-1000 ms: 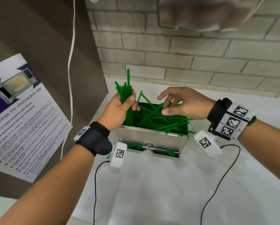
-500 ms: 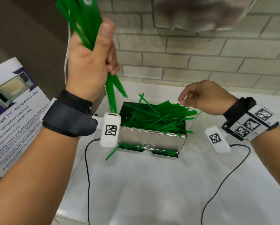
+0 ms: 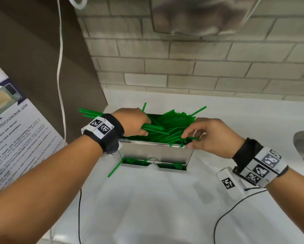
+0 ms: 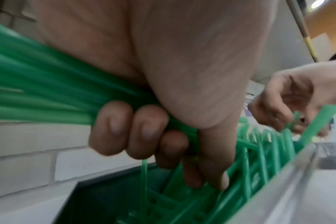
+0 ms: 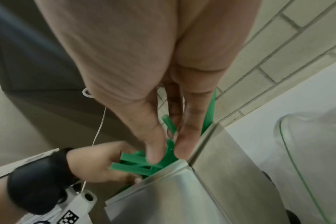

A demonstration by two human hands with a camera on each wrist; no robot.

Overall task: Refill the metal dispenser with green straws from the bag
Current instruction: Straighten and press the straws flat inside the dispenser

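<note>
The left hand (image 3: 134, 121) grips a bundle of green straws (image 4: 48, 94) laid sideways over the metal dispenser (image 3: 154, 151). The right hand (image 3: 211, 136), fingers curled, pinches straw ends at the dispenser's right edge.

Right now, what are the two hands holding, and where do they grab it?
The left hand grips a bundle of green straws around its middle. The right hand pinches a single straw near one end, over the dispenser.
</note>
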